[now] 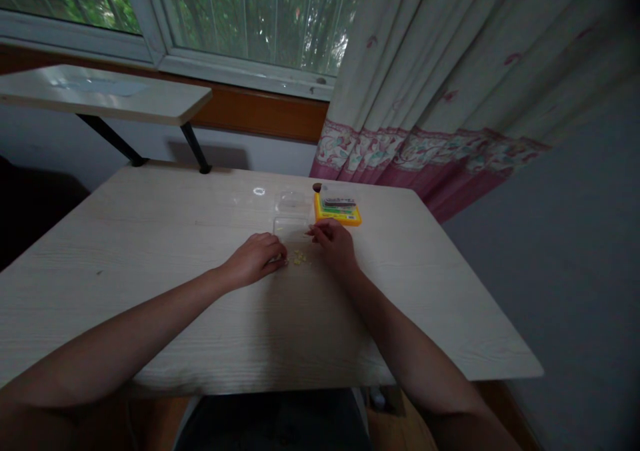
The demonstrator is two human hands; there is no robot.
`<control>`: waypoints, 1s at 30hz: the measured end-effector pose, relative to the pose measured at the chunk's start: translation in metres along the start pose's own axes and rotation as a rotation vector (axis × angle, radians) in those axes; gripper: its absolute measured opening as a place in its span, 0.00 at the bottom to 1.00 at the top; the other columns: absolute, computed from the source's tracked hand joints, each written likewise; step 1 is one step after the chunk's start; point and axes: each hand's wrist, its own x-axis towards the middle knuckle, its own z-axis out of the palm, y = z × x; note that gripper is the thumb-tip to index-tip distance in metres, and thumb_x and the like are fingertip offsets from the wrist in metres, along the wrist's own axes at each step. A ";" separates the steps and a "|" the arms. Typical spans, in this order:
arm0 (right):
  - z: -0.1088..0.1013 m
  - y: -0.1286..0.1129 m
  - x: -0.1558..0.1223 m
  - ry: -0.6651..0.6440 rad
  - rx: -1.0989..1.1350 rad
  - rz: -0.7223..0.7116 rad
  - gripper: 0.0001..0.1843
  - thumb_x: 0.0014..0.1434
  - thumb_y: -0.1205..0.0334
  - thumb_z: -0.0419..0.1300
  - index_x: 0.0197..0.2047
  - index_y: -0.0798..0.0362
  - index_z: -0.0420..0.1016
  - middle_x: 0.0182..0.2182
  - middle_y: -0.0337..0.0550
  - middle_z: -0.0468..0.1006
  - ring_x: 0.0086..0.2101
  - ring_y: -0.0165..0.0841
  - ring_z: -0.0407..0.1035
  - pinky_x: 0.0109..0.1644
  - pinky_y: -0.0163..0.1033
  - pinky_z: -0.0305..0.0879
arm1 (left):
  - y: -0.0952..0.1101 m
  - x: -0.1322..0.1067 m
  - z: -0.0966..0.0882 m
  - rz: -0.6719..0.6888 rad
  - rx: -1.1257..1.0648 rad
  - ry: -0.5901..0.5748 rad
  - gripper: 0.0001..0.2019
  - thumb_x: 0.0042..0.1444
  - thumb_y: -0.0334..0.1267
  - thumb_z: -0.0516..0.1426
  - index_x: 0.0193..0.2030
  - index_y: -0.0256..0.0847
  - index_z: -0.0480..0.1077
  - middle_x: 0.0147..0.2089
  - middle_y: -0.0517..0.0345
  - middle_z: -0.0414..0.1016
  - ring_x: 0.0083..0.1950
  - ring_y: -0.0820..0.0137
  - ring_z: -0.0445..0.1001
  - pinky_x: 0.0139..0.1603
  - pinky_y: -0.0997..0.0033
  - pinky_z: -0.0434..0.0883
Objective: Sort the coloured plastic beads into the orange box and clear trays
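Note:
Small pale-yellow pieces lie in a loose pile on the light wooden table, too small to tell their kind. My left hand rests on the table just left of the pile, fingers curled and thumb tip close to them; whatever may be in its fingertips is hidden. Across the pile, my right hand pinches a tiny pale-yellow piece by the near right corner of a clear plastic box. The box stands with its transparent lid folded back behind it, and a yellowish bit shows inside.
Right behind my right hand sits a yellow-orange case with green and printed contents under a clear cover. A dark round object is beside it. A raised white shelf stands at the back left; a curtain hangs behind the table.

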 end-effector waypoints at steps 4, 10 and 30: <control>0.007 -0.001 -0.001 0.085 -0.310 -0.191 0.09 0.60 0.55 0.62 0.33 0.52 0.75 0.29 0.40 0.74 0.28 0.31 0.66 0.35 0.37 0.65 | -0.002 0.000 0.000 -0.013 -0.047 0.024 0.08 0.64 0.42 0.55 0.41 0.40 0.72 0.37 0.55 0.72 0.42 0.65 0.70 0.46 0.64 0.64; 0.009 0.003 0.000 0.085 -0.436 -0.246 0.08 0.60 0.57 0.63 0.33 0.52 0.79 0.29 0.41 0.73 0.29 0.32 0.65 0.39 0.38 0.64 | -0.003 0.001 -0.002 -0.060 -0.167 0.191 0.08 0.65 0.40 0.54 0.40 0.39 0.72 0.35 0.56 0.70 0.39 0.68 0.68 0.41 0.68 0.65; 0.012 0.001 -0.002 0.038 -0.425 -0.231 0.12 0.63 0.57 0.59 0.32 0.53 0.79 0.26 0.42 0.73 0.29 0.32 0.66 0.37 0.38 0.62 | -0.024 0.010 0.007 -0.357 -0.388 0.490 0.11 0.60 0.45 0.59 0.36 0.39 0.76 0.31 0.59 0.68 0.30 0.74 0.64 0.31 0.74 0.62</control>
